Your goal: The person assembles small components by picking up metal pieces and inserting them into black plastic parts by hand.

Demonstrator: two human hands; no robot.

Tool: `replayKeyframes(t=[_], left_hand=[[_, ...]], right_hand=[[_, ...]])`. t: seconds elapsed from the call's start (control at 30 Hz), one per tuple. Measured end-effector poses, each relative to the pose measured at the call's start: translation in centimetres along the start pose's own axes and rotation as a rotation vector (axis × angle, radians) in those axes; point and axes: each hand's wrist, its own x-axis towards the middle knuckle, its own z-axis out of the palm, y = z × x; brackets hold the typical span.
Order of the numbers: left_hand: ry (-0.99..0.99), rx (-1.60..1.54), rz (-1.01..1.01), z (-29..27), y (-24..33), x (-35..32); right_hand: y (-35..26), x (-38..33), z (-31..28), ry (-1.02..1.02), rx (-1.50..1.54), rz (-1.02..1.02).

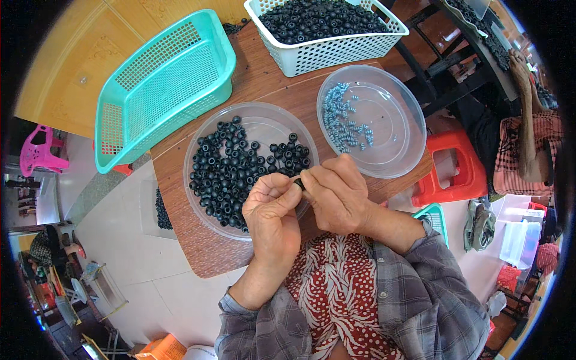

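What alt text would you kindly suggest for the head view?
A person's left hand and right hand hold a small black piece near a clear round tray of black pieces. Beyond are a second clear tray with small silvery pieces, a green basket, and a white basket heaped with more black pieces.

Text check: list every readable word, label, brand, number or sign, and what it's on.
None readable.
Green basket, white basket, right tub: no print I can make out.
Black piece at the left hand's fingertips: too small to tell.
Clear box, red packet: too small and blurred.
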Motion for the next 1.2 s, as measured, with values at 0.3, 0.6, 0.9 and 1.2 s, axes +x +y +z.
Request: replayKeyframes(t=[0.3, 0.6, 0.9, 1.2], left_hand=[[0.008, 0.093, 0.127, -0.1, 0.1, 0.1], [-0.051, 0.224, 0.266, 0.4, -0.5, -0.4], [-0.057, 0.177, 0.230, 0.3, -0.6, -0.6], [-0.079, 0.457, 0.436, -0.2, -1.0, -0.5]], right_hand=[[-0.3, 0.7, -0.5, -0.012, 0.215, 0.188], [-0.3, 1.0, -1.4, -0.041, 0.335, 0.353], [-1.1, 0.5, -1.1, 0.013, 0.340, 0.438], [-0.8, 1.1, -1.5, -0.106, 0.264, 0.338]])
